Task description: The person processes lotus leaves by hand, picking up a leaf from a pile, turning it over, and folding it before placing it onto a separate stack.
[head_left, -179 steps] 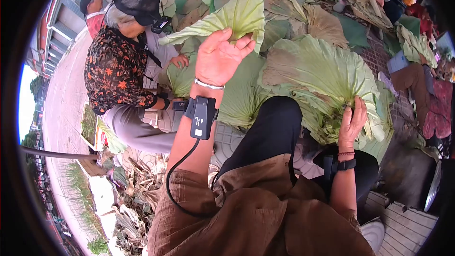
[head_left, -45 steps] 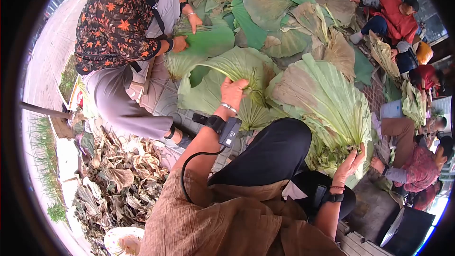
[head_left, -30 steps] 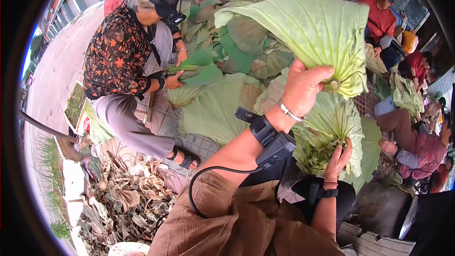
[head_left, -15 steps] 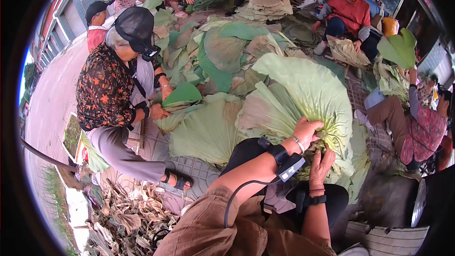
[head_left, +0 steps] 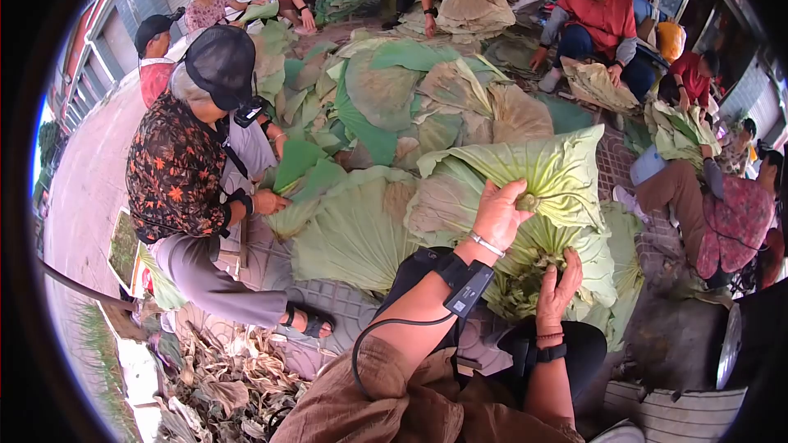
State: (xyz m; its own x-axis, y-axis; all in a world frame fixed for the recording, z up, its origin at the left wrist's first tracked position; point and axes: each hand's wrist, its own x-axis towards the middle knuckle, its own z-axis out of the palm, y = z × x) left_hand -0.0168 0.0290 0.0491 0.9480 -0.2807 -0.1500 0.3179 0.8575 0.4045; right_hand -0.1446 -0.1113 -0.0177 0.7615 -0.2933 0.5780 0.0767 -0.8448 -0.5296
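Note:
My left hand [head_left: 498, 217] grips a large pale-green lotus leaf [head_left: 566, 168] close to the knobby stem stub at its centre, and the leaf is raised and folded over. Lower down, my right hand [head_left: 558, 287] has its fingers closed at the gathered middle of a second lotus leaf [head_left: 579, 242], which lies below the lifted one. Crumpled leaf centres [head_left: 517, 291] bunch beneath both, beside my right hand. A broad, partly browned lotus leaf [head_left: 353, 226] is spread on the paving to the left of my hands.
A wide heap of lotus leaves [head_left: 382, 94] covers the ground ahead. A person in a leaf-print shirt [head_left: 176, 160] sits close on the left, handling leaves. Dry brown scraps [head_left: 230, 369] lie at lower left. Other people sit around the heap, one in red [head_left: 603, 20].
My left hand has shifted left and up with the upper leaf, which has folded and come away from the leaf under it. My right hand stays low, near the lower leaf's centre.

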